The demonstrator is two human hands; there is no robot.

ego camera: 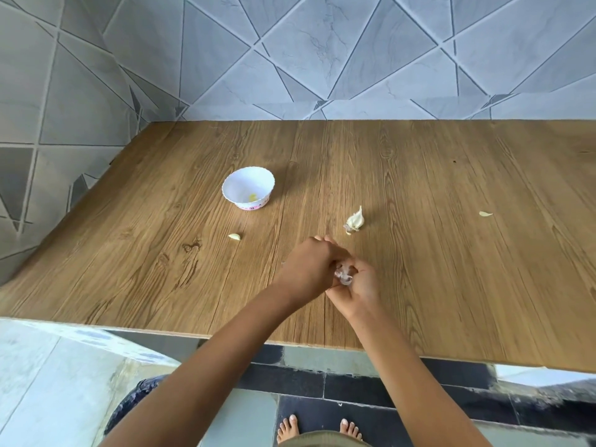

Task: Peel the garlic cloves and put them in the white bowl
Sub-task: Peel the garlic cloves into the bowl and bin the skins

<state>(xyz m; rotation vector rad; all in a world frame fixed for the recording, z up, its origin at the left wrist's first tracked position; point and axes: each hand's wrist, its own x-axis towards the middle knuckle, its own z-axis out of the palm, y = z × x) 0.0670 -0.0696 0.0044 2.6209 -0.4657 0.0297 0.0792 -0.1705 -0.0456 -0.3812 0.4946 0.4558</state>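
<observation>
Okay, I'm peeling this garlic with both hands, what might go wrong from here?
The clove pinched between your left hand and right hand is well away from the white bowl, so a slip probably drops it on the table. The loose clove near the bowl and the pale piece far right may get overlooked.

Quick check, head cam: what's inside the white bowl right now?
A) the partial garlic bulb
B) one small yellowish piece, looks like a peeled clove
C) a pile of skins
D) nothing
B: a single small yellowish piece lies on the floor of the white bowl. The partial garlic bulb sits outside it on the wooden table, and the left hand and right hand grip a garlic clove.
</observation>
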